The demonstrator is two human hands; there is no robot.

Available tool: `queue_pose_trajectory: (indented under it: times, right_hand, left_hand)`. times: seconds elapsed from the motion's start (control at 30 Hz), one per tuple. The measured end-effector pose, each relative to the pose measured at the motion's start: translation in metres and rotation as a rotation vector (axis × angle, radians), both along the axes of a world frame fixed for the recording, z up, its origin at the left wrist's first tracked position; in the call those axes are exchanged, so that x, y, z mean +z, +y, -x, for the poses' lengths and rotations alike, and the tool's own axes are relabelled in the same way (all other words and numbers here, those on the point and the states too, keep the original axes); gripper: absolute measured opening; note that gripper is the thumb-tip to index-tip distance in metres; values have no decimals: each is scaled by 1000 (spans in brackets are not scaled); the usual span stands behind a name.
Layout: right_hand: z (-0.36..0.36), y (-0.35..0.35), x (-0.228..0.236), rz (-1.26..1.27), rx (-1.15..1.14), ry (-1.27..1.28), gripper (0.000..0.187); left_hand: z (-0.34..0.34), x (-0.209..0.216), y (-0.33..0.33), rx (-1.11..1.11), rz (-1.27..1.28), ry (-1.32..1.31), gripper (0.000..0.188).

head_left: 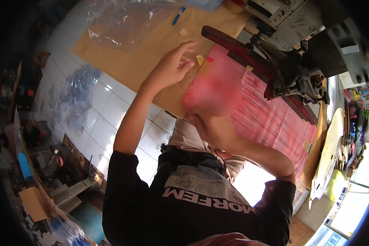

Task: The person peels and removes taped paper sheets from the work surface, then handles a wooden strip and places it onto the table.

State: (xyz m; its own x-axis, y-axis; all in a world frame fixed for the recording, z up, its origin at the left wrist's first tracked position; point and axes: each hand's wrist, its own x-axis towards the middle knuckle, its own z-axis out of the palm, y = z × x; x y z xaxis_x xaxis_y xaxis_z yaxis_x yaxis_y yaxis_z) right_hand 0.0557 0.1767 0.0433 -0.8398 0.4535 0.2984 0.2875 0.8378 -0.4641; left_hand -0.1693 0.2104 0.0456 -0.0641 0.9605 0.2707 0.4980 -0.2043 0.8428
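Note:
My left hand (175, 65) hovers over the brown paper-like surface, left of a pinkish-red sheet. Its fingers are loosely bent and apart from the thumb, with nothing between them. My right hand (213, 130) is at the near left edge of the pinkish-red sheet (270, 117). Its fingers are smeared, so I cannot tell whether they grip the edge. A blurred red patch covers the sheet just beyond this hand. Across the sheet's far side lies a long dark red bar (238, 45), joined to a black metal machine arm (293, 67). Small yellowish tape pieces (200, 60) lie near the sheet.
A blue pen (178, 15) and clear plastic film (123, 24) lie on the brown surface (110, 61). A grey control box (270, 12) stands at the far right. More crumpled plastic (80, 94) is on the left, over white floor tiles (100, 104). Stacked sheets (330, 143) stand at right.

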Motion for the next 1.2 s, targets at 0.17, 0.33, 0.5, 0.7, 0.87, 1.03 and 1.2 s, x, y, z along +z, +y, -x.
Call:
queue_pose_trajectory:
  times: [0.17,0.33,0.5,0.7,0.87,1.03,1.2]
  right_hand:
    - [-18,22,12,629,-225,318,4]
    - [-33,31,10,685,-341,546,5]
    - [-30,22,22,516,-325,587,5]
    - [-42,32,18,448,-175,532,10]
    - [-32,31,7,245,-131,507,14]
    - [-49,18,-3,212,-189,578,17]
    - [-34,19,-30,172,-234,290,23]
  left_hand:
    - [-7,-13,-44,139,-94,123,31]
    - [-18,-19,-56,80,-231,558,23]
    - [-24,-17,-53,124,-216,637,23]
    - [-41,-18,-33,58,-194,748,29]
    - [-28,-35,-43,82,-86,894,43]
    - [-26,-82,-20,215,89,1020,55]
    - [-43,-47,-20,-11,318,1180,60]
